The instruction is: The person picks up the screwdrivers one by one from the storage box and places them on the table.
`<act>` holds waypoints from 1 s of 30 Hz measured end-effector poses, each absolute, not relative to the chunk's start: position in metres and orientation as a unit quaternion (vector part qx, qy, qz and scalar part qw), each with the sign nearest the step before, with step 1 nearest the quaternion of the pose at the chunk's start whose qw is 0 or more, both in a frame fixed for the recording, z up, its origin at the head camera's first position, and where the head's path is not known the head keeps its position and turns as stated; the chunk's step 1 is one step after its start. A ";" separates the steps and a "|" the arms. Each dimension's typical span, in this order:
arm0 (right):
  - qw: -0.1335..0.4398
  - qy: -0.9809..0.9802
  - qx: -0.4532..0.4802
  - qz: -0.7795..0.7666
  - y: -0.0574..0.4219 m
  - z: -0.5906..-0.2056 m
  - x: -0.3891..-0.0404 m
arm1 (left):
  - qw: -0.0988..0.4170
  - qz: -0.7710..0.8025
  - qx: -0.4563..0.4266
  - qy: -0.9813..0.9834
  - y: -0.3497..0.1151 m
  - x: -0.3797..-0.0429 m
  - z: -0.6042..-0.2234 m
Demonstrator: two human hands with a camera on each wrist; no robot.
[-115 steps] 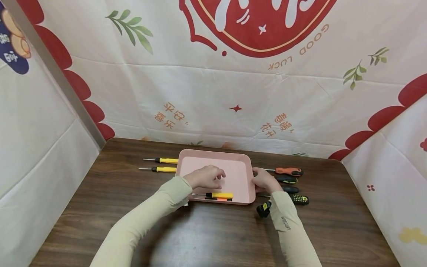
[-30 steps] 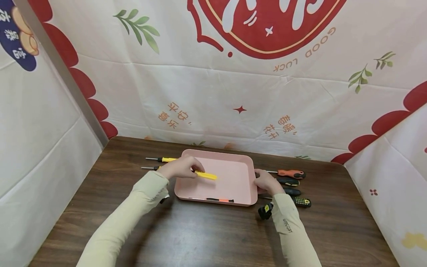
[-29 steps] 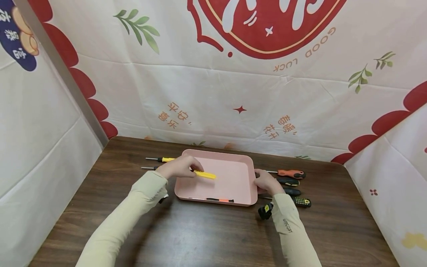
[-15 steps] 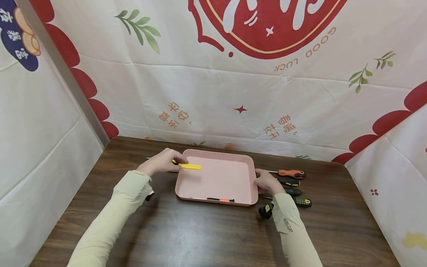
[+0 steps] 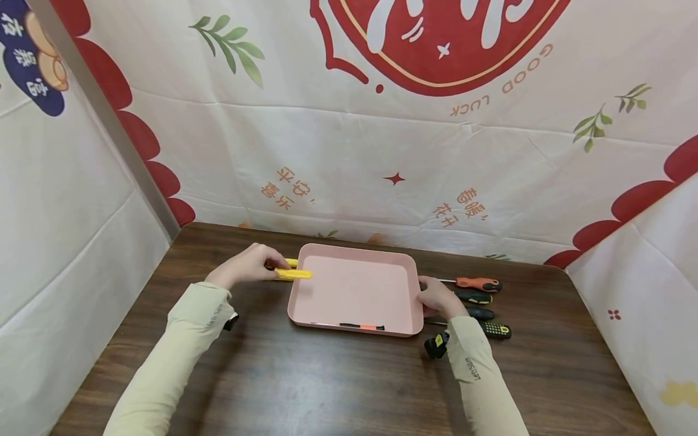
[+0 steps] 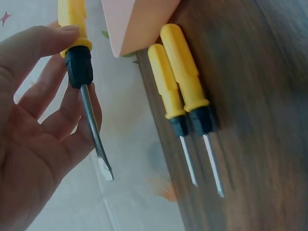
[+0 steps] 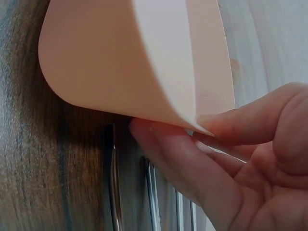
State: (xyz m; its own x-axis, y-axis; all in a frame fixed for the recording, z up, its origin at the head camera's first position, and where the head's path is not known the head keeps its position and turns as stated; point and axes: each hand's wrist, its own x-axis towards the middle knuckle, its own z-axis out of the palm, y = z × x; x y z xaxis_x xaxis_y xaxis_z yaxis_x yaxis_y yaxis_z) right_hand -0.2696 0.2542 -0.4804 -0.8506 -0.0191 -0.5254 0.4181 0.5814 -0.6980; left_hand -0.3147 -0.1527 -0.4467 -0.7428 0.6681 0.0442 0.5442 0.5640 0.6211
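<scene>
My left hand pinches a yellow-handled flathead screwdriver by its handle, above the table at the left end of the pink tray. In the left wrist view its metal shaft points down past the palm. Two more yellow-handled screwdrivers lie side by side on the table below it. My right hand grips the tray's right rim between thumb and fingers, the fingers under the edge in the right wrist view. A small black-and-orange screwdriver lies inside the tray along its front wall.
Right of the tray lie several screwdrivers, one with an orange handle, others dark, and one black with yellow dots. A black wrist device sits by the right sleeve. A printed white cloth hangs behind the wooden table.
My left hand has taken the yellow screwdriver from the front of the tray and carried it left, past the tray's left rim. The right hand keeps its grip on the tray.
</scene>
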 end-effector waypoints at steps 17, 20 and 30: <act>0.253 0.853 0.117 -0.441 0.254 -0.479 -0.270 | 0.120 0.334 0.303 0.884 -0.185 -0.312 -0.472; 0.253 0.853 0.116 -0.441 0.254 -0.479 -0.270 | 0.118 0.336 0.299 0.885 -0.190 -0.313 -0.476; 0.252 0.855 0.120 -0.438 0.253 -0.479 -0.270 | 0.113 0.336 0.299 0.886 -0.194 -0.313 -0.495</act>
